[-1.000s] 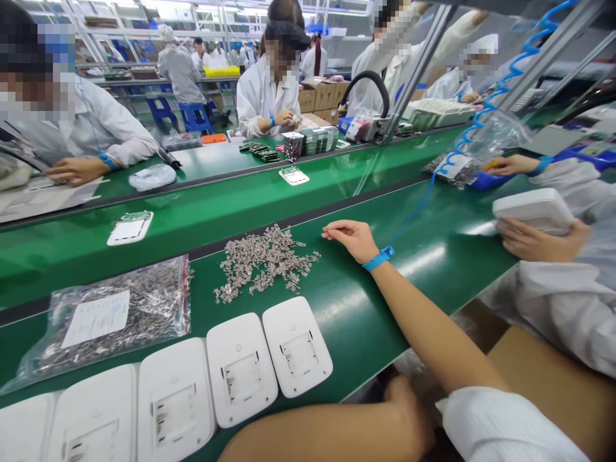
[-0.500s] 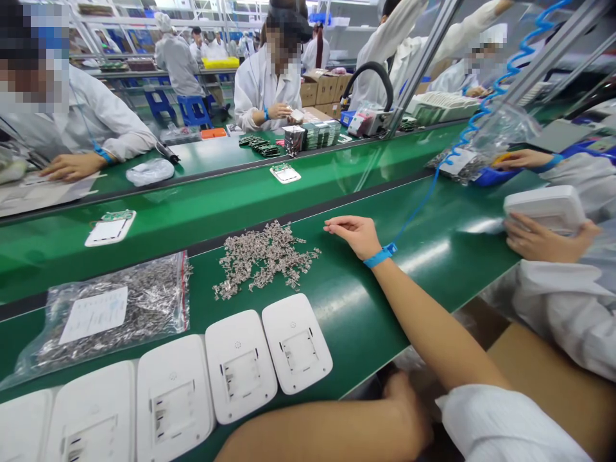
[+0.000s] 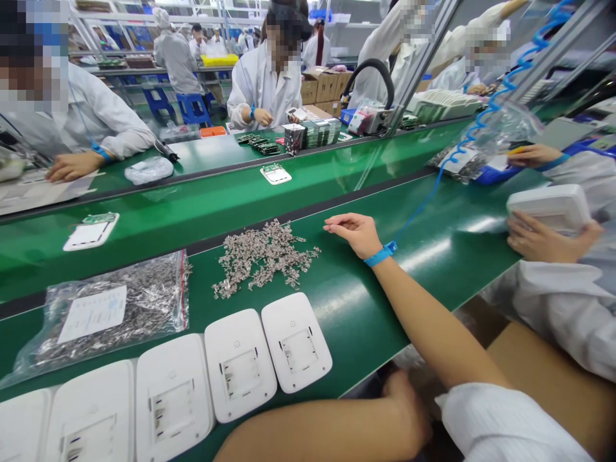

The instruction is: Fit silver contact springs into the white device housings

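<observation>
My right hand [image 3: 355, 234] rests at the green bench, a blue strap [image 3: 381, 255] round its wrist. Its thumb and forefinger are pinched together; whether anything tiny is between them I cannot make out. Just left of it lies a loose pile of small metal clips [image 3: 262, 256]. My left hand [image 3: 407, 401] hangs below the bench edge, its arm crossing the bottom of the view; its fingers are hidden. White plastic housings [image 3: 296, 343] with open battery compartments lie side by side in a row in front of me.
A clear bag of metal pieces [image 3: 115, 311] lies left of the pile. Behind runs a green conveyor [image 3: 202, 199] with white covers bearing circuit boards [image 3: 91, 232]. At right, a co-worker's hand holds a white housing [image 3: 548, 208]. A coiled blue cord [image 3: 486, 119] hangs nearby.
The covers on the conveyor have shifted left. Across the line, a co-worker's hands have moved apart. The hand with a yellow item at right moved slightly right. My hands stay put.
</observation>
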`<state>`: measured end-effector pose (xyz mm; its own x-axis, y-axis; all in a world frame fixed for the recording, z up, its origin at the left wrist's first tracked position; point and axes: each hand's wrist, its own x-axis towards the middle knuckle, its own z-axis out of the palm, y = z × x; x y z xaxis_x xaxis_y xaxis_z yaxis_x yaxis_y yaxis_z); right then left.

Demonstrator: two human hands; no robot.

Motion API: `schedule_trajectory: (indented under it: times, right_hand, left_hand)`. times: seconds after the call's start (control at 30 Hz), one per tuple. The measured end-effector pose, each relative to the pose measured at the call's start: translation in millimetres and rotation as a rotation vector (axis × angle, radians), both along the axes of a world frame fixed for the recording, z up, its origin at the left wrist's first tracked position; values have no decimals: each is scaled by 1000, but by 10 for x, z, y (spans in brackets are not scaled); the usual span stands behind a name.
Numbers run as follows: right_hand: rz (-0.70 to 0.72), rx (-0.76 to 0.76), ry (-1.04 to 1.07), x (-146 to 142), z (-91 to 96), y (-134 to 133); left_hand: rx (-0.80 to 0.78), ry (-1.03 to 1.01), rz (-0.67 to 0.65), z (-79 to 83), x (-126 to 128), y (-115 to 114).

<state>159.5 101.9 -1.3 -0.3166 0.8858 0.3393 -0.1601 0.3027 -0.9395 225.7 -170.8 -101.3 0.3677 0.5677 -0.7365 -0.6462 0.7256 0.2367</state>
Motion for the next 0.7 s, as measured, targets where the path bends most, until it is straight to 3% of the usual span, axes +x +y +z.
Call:
schedule_trajectory:
  times: [0.07,0.1,0.13,0.27,0.37,0.47,0.53,0.57,0.6,0.63,0.67,0.7]
  right_hand:
    - [14,7,14,1,4,-4]
    - [20,10,14,1,6,-7]
    - [24,12,9,1,9,-10]
    - [24,24,-16,1,18,-23]
    - [21,34,-14,0,19,-28]
    - [36,29,-4,1,16,-28]
    - [43,26,-7,3,14,-28]
    - [44,26,-13,3,14,-28]
    - [43,28,-20,4,14,-28]
    - [41,30,-24,4,14,-28]
    - [42,32,-25,5,14,-28]
    - [43,34,-25,5,13,-28]
  left_hand:
    - [283,19,-109,-39,13,-4]
    - [286,-3,-113,-29,4,1]
    - [174,-49,-65,2,-15,10]
    - [-937,-414,359,231,-133,66]
    - [-1451,-748,747,252,-130,104]
    - [-1819,-1013,1084,-32,3,127]
    - [-2183,-1215,1186,-320,111,124]
    - [-2406,-1382,1091,-452,153,115]
    - [-2573,-1551,879,-554,183,101]
    - [-2571,-1668,661,-614,197,85]
    - [-2439,-1649,488,-626,198,68]
    - [-2145,-1444,467,-591,186,50]
